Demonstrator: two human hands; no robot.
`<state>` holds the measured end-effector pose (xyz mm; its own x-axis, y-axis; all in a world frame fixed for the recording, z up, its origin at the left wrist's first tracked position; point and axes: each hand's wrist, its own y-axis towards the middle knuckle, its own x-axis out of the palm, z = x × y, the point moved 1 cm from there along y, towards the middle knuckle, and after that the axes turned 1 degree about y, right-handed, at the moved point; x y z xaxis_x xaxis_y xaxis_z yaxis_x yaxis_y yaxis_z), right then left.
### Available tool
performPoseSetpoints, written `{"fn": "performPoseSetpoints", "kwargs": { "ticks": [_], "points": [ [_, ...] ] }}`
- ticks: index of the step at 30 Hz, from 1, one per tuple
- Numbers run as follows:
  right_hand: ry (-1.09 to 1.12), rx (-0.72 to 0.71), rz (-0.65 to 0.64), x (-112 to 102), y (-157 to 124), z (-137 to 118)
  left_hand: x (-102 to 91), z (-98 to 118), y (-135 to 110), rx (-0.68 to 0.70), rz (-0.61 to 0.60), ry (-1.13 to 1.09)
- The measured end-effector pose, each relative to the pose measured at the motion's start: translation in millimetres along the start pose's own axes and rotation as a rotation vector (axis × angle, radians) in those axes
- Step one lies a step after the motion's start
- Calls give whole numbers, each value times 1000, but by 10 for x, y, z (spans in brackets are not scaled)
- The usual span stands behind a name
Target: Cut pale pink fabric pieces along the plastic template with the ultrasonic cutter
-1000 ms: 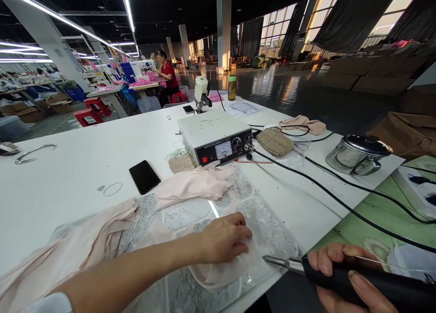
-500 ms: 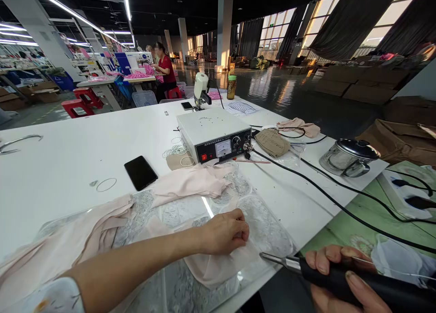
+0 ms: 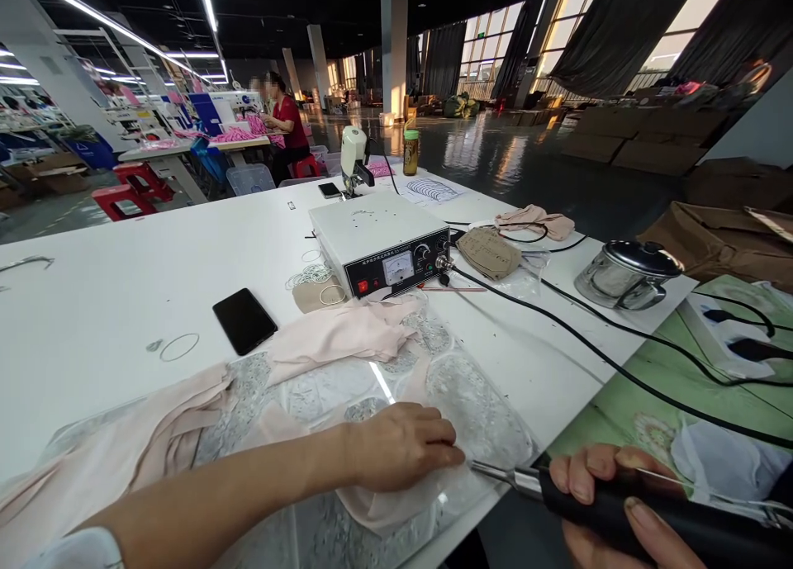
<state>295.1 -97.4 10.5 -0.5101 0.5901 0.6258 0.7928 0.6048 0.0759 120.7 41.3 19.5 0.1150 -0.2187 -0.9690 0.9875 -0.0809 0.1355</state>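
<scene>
My left hand (image 3: 405, 447) rests over a sheer pale pink fabric piece (image 3: 387, 509) on a clear, scratched plastic board (image 3: 477, 395). Its fingers are bent and pressed together at the cloth; the fingertips are partly hidden. My right hand (image 3: 613, 503) is wrapped round the black handle of an ultrasonic handpiece (image 3: 526, 480), whose slim metal tip points left, close to my left fingers. Further up the board lies a bunched pale pink cloth (image 3: 340, 338). More layered pale pink pieces (image 3: 124, 445) are spread at the left.
A white generator box (image 3: 384, 239) with a dial stands behind the board. Black cables (image 3: 582, 342) run across the right side. A black phone (image 3: 244, 321), a lidded glass mug (image 3: 629, 273) and a green-capped bottle (image 3: 410, 150) stand or lie on the white table. A person (image 3: 288, 123) sits beyond.
My left hand has moved a little right and down, its fingers reaching closer to the metal tip. The handpiece stays almost in place. The whole view has shifted slightly.
</scene>
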Motion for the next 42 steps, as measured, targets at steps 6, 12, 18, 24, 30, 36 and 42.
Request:
{"fn": "performPoseSetpoints", "kwargs": {
  "ticks": [6, 12, 18, 24, 30, 36, 42],
  "points": [
    [-70, -38, -42, -11, -34, -20, 9, -31, -16, 14, 23, 22],
    [-96, -49, -58, -8, -44, -67, 66, -58, -30, 46, 47, 15],
    [-69, -53, -88, -121, -55, -24, 74, -73, -31, 71, 80, -1],
    [-95, -69, -79, -44, -41, -40, 61, -79, -31, 76, 52, 2],
    [-121, -73, -61, 12, -33, -69, 71, -95, -28, 80, 21, -2],
    [-125, -83, -55, -8, -38, -74, 65, -118, -17, 85, 33, -35],
    [-125, -76, -53, 47, -42, -88, 59, -109, -24, 73, 38, -25]
  ]
}}
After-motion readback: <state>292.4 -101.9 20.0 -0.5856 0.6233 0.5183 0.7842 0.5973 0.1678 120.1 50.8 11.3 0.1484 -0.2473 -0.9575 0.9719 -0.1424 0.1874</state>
